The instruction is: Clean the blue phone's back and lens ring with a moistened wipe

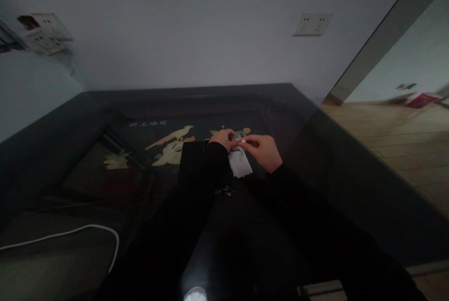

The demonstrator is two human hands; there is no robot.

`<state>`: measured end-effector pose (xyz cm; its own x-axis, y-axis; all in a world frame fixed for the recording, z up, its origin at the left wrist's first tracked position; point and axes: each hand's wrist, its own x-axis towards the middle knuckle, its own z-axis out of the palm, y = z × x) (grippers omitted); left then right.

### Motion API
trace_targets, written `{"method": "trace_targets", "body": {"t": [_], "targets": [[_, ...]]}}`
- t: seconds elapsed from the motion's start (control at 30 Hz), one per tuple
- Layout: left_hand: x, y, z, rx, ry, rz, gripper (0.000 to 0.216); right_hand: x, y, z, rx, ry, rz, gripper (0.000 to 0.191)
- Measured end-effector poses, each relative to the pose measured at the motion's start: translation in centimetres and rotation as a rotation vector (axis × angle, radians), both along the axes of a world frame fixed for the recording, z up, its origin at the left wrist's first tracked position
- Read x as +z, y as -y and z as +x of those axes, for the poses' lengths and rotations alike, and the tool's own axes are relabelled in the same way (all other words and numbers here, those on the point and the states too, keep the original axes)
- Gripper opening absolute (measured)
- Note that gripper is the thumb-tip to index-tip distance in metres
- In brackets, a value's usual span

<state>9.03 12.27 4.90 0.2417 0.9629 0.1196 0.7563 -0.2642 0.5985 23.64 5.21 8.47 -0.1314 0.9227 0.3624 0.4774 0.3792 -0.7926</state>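
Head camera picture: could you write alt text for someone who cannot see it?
Two hands in black sleeves, left hand and right hand, meet over a small clear round object above a white cloth on a dark glossy table inlaid with a pale bird design. A white cable lies at lower left; wall sockets sit behind.

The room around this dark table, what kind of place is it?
Probably a room in a home: a dark lacquered table inlaid with a bird picture, wall sockets on a plain white wall, and a wooden floor beyond.

dim room: dark inlaid table (115, 151), grey wall (196, 34), wooden floor (403, 142).
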Motion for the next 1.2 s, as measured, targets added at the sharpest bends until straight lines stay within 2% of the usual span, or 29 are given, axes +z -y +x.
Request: {"method": "trace_targets", "body": {"t": [0.2,0.3,0.37,0.5,0.63,0.8,1.0,1.13,1.2], "targets": [[0.3,0.2,0.0,0.003,-0.004,-0.003,0.03,-0.1,0.2,0.1,-0.019,0.169,0.003,0.011],[0.3,0.3,0.1,0.004,0.0,-0.005,0.031,0.5,0.1,0.5,0.008,0.09,-0.053,0.01],[0.2,0.4,0.1,0.005,0.005,-0.002,0.032,1.5,-0.1,0.9,0.017,-0.026,-0.065,0.01],[0.2,0.5,0.2,0.022,0.001,0.004,0.032,4.5,-0.7,1.0,-0.08,-0.177,0.097,0.014],[0.2,0.4,0.2,0.023,-0.013,0.015,0.033,5.6,-1.7,-0.2,-0.161,-0.124,0.241,0.015],[-0.1,0.2,0.0,0.012,-0.017,0.01,0.034,4.5,-2.9,-1.3,-0.135,-0.032,0.233,0.015],[0.0,0.1,0.0,0.024,-0.024,0.001,0.034,2.0,-4.2,-1.1,-0.114,0.053,0.189,0.014],[0.4,0.3,-0.1,0.024,-0.044,0.011,0.034,0.7,-4.6,-1.3,-0.104,0.262,0.106,0.022],[0.5,0.3,-0.1,0.015,-0.047,0.01,0.036,0.6,-4.5,-1.4,-0.114,0.379,0.087,0.018]]}}
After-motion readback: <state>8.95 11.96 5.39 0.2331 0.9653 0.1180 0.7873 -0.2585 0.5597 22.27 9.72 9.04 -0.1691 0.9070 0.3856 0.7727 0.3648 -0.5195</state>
